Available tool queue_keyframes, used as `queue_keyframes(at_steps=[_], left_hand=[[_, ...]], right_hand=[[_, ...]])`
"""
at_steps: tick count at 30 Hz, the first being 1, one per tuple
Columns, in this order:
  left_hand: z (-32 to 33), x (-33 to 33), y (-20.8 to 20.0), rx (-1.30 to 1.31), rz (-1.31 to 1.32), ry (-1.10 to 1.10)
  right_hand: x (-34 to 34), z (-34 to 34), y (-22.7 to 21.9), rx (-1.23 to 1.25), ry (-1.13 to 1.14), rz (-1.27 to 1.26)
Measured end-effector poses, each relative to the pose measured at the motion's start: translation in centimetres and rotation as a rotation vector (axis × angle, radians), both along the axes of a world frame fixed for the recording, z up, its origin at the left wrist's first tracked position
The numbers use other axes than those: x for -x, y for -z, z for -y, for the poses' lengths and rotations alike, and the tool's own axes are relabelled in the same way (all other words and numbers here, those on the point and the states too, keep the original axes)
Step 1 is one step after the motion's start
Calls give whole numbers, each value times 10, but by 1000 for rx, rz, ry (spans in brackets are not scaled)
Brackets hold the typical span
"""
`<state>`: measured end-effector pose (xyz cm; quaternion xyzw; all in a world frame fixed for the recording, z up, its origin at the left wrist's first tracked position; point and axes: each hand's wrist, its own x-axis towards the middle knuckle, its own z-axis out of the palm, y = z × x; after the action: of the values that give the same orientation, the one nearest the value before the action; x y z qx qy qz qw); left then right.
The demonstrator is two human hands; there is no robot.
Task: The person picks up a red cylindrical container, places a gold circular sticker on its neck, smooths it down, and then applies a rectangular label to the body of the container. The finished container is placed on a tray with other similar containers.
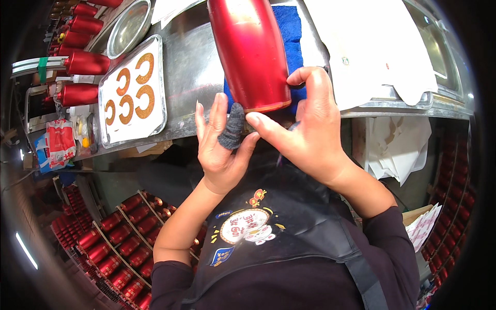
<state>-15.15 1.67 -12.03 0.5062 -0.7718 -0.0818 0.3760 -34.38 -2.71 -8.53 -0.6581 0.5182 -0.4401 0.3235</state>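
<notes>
A shiny red metal bottle [250, 57] lies on a blue cloth [287, 31], its near end toward me. A thin orange-brown band [268, 108] shows along that end's rim. My right hand [312, 124] grips the near end, thumb at the rim and bent index finger against the right side. At the left of the rim is my left hand [222, 144], its fingers stretched and apart. A dark grey knitted cover [234, 126] is on one of its fingers, which touches the bottle's edge.
Left of the bottle, a white-lined tray [164, 98] holds several gold-brown C-shaped pieces [145, 101], with a round metal dish [147, 20] behind it. White sheets [361, 57] cover the right of the metal table. Racks of red bottles [121, 235] stand low on both sides.
</notes>
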Motion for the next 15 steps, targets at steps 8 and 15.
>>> queue_keyframes(at_steps=[8,15], left_hand=[[5,-1,-1,67,92,23],[8,3,-15,34,30,23]], right_hand=[[-7,2,10,-43,34,101],[-3,2,13,-120,21,243]])
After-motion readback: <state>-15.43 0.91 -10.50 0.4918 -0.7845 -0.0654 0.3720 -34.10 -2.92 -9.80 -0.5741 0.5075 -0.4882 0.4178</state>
